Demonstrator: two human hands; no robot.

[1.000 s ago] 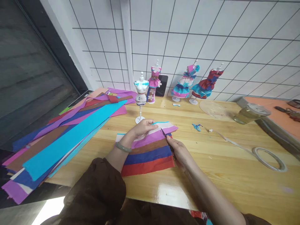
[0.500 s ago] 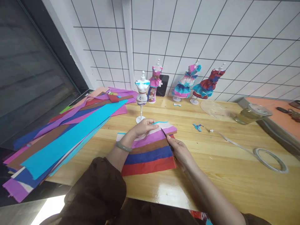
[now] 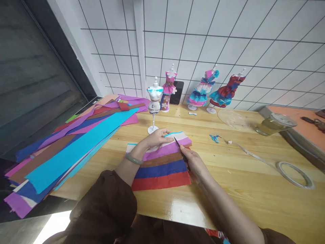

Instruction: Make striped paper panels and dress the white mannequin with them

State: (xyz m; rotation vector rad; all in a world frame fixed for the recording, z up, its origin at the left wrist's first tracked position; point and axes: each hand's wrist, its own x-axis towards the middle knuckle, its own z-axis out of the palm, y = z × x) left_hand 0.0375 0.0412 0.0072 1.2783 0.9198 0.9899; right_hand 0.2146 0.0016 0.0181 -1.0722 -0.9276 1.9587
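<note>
A striped piece of crepe paper [image 3: 159,169] lies on the table in bands of white, purple, brown, blue and red, with a thin turquoise edge at the top. My left hand [image 3: 157,138] pinches its upper white part between thumb and fingers. In my right hand [image 3: 194,161] are dark scissors [image 3: 177,142]; their pointed tip lies over the white and purple bands, close to my left fingertips. My palm hides most of their handles. Just beyond my left hand stands a small white mannequin [image 3: 153,98] with turquoise trim at the bust.
Long coloured crepe strips [image 3: 83,142] are heaped at left. Along the wall stand dressed mannequins [image 3: 169,88] and a phone [image 3: 177,93]. To the right lie a blue scrap [image 3: 215,138], a tape roll [image 3: 280,169] and a lidded cup [image 3: 274,124] beside an orange-topped tray [image 3: 304,127].
The scissors have shifted slightly up and left over the white band. My left hand keeps its hold on the paper, nearly still.
</note>
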